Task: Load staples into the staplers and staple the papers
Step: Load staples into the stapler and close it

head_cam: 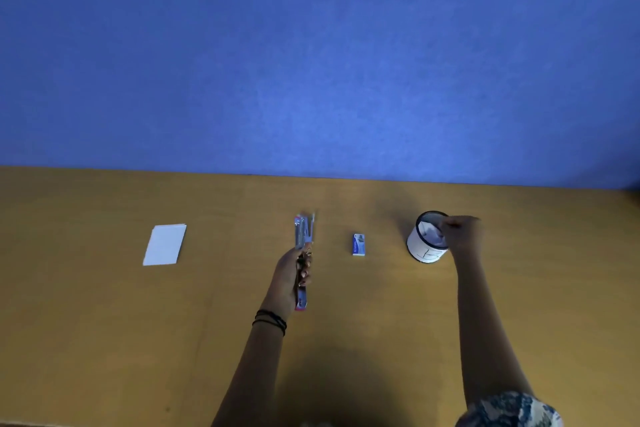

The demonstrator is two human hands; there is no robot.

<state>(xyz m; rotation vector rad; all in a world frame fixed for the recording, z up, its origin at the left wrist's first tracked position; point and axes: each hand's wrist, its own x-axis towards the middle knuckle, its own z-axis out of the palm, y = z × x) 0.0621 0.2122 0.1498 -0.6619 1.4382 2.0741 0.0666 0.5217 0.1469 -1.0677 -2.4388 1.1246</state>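
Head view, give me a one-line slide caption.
Left hand grips the stapler; right hand at the cup; staple box and papers on the desk.

Leaving a wide lane of bare table point(104, 322) between the paper stack point(165, 245) and the stapler point(304, 232). Blocking the middle with the left hand point(289, 276) gripping that stapler, pointing toward the wall point(311, 62). Offering a narrower gap between stapler and staple box point(358, 244), and another between staple box and cup point(424, 250). Crowding the cup's right rim with the right hand point(462, 234), forearm crossing the near-right tabletop. Closing off the far edge with the wall; opening broad room left of the paper stack.
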